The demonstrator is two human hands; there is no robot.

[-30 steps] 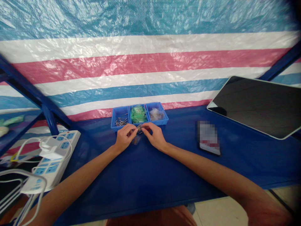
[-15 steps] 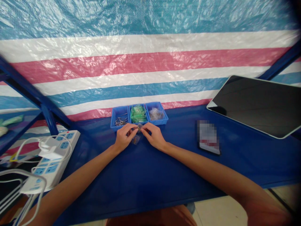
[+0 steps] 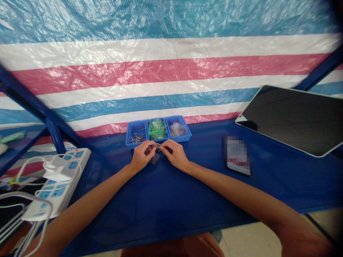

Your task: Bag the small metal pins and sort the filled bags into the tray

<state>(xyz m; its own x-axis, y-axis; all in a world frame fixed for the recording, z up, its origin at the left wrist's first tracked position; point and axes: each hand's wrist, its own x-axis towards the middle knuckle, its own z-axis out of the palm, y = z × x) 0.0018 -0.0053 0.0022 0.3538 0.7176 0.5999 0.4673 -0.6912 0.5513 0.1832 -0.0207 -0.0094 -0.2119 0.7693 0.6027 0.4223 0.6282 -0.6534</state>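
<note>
My left hand [image 3: 141,156] and my right hand [image 3: 174,154] meet just in front of three small blue bins. Both pinch a tiny part [image 3: 158,146] between their fingertips; it is too small to name. A small clear bag [image 3: 154,159] lies on the blue table [image 3: 171,207] under my left fingers. The left bin [image 3: 135,136] holds dark metal pins, the middle bin [image 3: 157,129] holds green pieces, and the right bin [image 3: 178,129] holds clear bags.
A white power strip [image 3: 57,182] with plugs and cables sits at the left edge. A phone [image 3: 237,156] lies right of my hands, and a dark tablet [image 3: 293,119] leans at the far right. A striped tarp [image 3: 166,71] backs the table.
My hands have shifted slightly and drawn a little closer together over the small part; nothing else has moved.
</note>
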